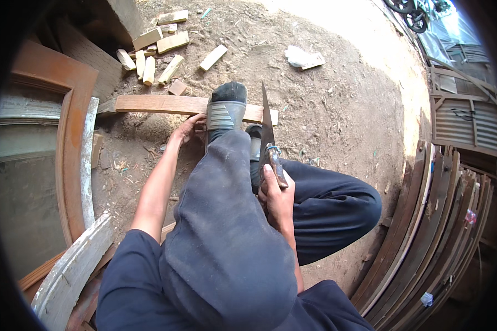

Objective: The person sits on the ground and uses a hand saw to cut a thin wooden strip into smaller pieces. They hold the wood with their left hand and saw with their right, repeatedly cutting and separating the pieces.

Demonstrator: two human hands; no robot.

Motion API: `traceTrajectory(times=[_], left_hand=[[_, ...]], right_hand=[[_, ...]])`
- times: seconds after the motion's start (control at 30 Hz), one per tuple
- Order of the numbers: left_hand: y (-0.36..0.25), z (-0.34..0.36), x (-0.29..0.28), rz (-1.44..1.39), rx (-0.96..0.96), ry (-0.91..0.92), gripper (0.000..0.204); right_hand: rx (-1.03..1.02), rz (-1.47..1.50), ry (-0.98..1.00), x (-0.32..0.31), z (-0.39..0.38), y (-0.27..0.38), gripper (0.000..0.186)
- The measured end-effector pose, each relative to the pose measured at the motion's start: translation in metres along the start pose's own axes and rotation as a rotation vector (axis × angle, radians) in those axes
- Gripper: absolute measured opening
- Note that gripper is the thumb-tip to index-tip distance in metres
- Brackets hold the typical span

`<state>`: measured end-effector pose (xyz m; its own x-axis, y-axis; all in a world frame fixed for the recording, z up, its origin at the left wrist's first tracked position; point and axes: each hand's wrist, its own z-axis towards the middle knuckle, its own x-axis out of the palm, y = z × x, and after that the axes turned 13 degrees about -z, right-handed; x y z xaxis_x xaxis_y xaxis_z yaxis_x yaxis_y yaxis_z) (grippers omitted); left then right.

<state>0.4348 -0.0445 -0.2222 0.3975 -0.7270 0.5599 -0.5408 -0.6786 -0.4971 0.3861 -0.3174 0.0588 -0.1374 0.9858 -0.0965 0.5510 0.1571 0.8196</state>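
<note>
A hand saw (268, 118) stands nearly upright, its dark blade tip pointing away from me and up past the wooden beam. My right hand (279, 194) is closed round its worn wooden handle, which has a blue tie on it. On the dirt lies a reddish-brown wooden beam (154, 103), running left to right. My left foot, in a grey and black sandal (227, 113), presses across it. Beside that sandal, my left hand (191, 128) has bent fingers at the beam's near edge; some fingertips are hidden. The blade is right of the foot; whether it touches the beam I cannot tell.
Several short wood offcuts (171, 42) lie at the far left. A brown wooden frame (66, 132) leans at the left. Long boards (419, 220) are stacked at the right. A white plastic bag (303, 57) lies farther off on the dirt ground (337, 127).
</note>
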Motion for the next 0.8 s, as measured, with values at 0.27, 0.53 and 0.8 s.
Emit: traceTrajectory(times=[0.27, 0.53, 0.8], left_hand=[[-0.038, 0.028, 0.045, 0.297, 0.29, -0.141, 0.078], [-0.007, 0.089, -0.006, 0.76, 0.682, -0.119, 0.051], [-0.015, 0.07, 0.001, 0.828, 0.505, -0.33, 0.047]], right_hand=[[0.002, 0.155, -0.04, 0.007, 0.037, -0.003, 0.036], [0.029, 0.256, -0.018, 0.02, 0.036, 0.002, 0.032], [-0.098, 0.283, -0.105, 0.016, 0.028, 0.015, 0.032]])
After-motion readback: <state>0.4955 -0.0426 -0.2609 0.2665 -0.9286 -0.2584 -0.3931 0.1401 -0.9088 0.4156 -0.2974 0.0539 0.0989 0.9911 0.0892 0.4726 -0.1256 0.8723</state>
